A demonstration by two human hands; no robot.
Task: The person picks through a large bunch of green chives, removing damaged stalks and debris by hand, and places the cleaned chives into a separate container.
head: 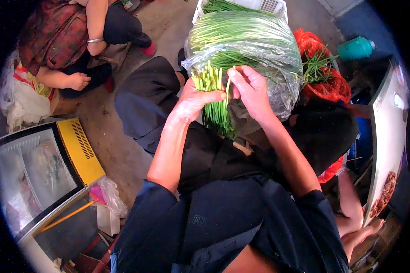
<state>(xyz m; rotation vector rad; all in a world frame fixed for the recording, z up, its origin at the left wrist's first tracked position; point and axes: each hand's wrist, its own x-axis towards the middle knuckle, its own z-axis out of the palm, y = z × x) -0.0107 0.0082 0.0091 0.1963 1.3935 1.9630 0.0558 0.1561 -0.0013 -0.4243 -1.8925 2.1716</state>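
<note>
My left hand (194, 99) is closed around a bunch of long green stalks (216, 112), which look like garlic scapes or flowering chives. Their pale cut ends stick up above my fist and the green ends hang down over my lap. The thumb and fingers of my right hand (247, 85) pinch one stalk (228, 85) beside the bunch, near its pale end. Just beyond both hands lies a clear plastic bag (280, 51) full of the same kind of stalks, laid side by side.
A white plastic crate (284, 12) stands behind the bag. To the right are a red mesh bag (340, 87) with green stems and a teal bottle (357, 48). Another person (61, 37) sits at upper left. A glass-topped freezer (37, 170) is at left; someone's bare limbs (350, 201) show at lower right.
</note>
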